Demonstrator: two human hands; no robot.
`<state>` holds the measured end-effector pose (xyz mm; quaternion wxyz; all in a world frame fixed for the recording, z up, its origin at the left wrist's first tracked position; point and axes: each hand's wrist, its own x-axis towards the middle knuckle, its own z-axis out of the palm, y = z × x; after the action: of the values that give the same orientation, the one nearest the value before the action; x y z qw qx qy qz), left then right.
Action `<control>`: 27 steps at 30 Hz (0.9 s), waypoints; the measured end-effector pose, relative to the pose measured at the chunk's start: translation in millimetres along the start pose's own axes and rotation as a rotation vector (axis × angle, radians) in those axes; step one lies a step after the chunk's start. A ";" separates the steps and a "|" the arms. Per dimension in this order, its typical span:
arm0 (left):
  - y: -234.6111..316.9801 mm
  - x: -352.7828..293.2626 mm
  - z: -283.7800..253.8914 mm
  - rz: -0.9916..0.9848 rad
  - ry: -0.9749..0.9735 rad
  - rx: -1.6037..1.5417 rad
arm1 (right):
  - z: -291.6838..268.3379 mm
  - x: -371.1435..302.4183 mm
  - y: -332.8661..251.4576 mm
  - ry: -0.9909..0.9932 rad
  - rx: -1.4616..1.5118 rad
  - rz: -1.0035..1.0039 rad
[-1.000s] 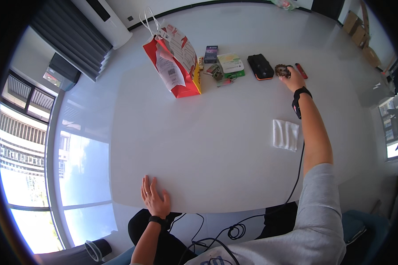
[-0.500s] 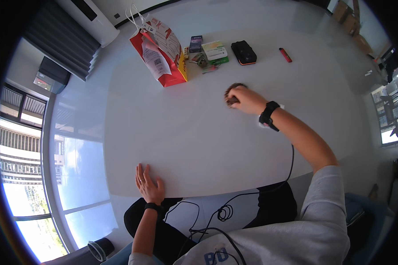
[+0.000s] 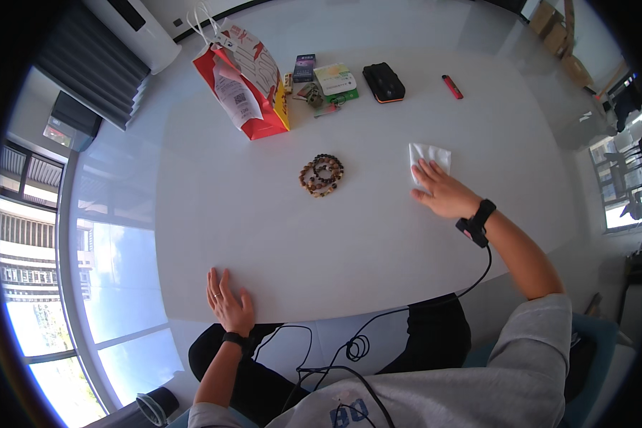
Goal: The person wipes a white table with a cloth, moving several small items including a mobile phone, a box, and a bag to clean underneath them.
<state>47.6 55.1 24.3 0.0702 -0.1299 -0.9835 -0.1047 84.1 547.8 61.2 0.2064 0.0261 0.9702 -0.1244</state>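
White cloth, place: We find the folded white cloth [image 3: 432,152] flat on the tabletop [image 3: 335,250], nearer its right edge than its left, roughly midway between the near and far edges.
White cloth, handling: We judge it light, soft and limp, unlikely to break, and apt to slide or unfold if pushed from one side.
White cloth, hold point: We would favour a pinch at a free far corner, or a flat palm across the folds to keep the layers together.
Right hand: We record the right hand [image 3: 446,194] palm down, fingers extended and thumb apart, the fingers over the cloth's near part. Nothing is clasped; how firmly it presses we cannot tell.
Left hand: We note the left hand [image 3: 230,308] lying flat by the near edge, toward the near left corner, fingers straight, holding nothing.
Beaded bracelets: We see the beaded bracelets [image 3: 321,181] grouped and overlapping near the middle of the tabletop, left of the cloth and well apart from it. We judge them light, flexible and prone to roll; a grasp around the whole group seems the surest.
Far side: We log a black zip case [image 3: 384,83] toward the far edge, with a slim red object [image 3: 452,87] to its right.
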 end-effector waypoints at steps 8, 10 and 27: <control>1.0 2.2 10.5 0.018 -0.043 0.030 | -49.4 88.0 66.1 -0.052 -0.040 0.101; 2.8 1.7 8.9 -0.008 -0.063 0.017 | -55.2 112.2 90.2 -0.060 -0.032 0.071; -3.6 2.9 7.6 0.029 -0.148 0.050 | -100.4 230.5 126.2 0.063 0.260 0.443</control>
<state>43.0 54.0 16.7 0.0018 -0.1500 -0.9863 -0.0692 -153.1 695.1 27.1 0.1933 0.2680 0.9226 -0.1991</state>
